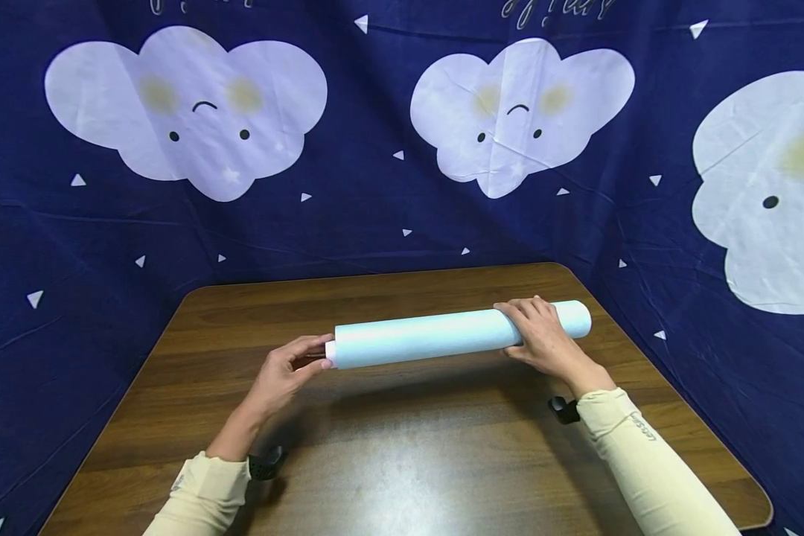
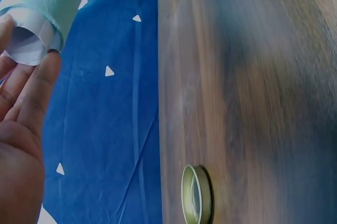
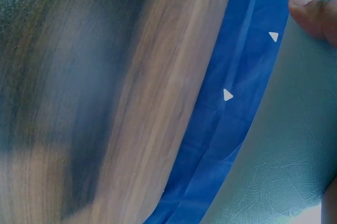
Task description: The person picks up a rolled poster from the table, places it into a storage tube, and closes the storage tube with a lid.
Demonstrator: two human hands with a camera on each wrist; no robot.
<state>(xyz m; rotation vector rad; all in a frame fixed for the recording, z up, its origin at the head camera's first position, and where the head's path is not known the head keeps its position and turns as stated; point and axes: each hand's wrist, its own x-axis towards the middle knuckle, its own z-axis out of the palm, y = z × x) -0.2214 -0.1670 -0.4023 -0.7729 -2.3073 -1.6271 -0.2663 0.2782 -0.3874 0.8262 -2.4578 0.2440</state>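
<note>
A long pale blue tube (image 1: 415, 339) is held above the wooden table, tilted slightly up toward the right. From its left end sticks a short, hollow white inner tube (image 2: 29, 45). My left hand (image 1: 278, 383) pinches this white end between thumb and fingers. Near the far right end, my right hand (image 1: 546, 342) grips the blue tube from above, its thumb on the near side. In the right wrist view, the blue tube (image 3: 284, 129) fills the right side and only parts of the hand show.
A shallow gold round lid or ring (image 2: 197, 195) lies on the table in the left wrist view; the head view does not show it. The wooden table (image 1: 409, 461) has rounded corners. A dark blue cloth (image 1: 362, 223) with clouds hangs behind and beside it.
</note>
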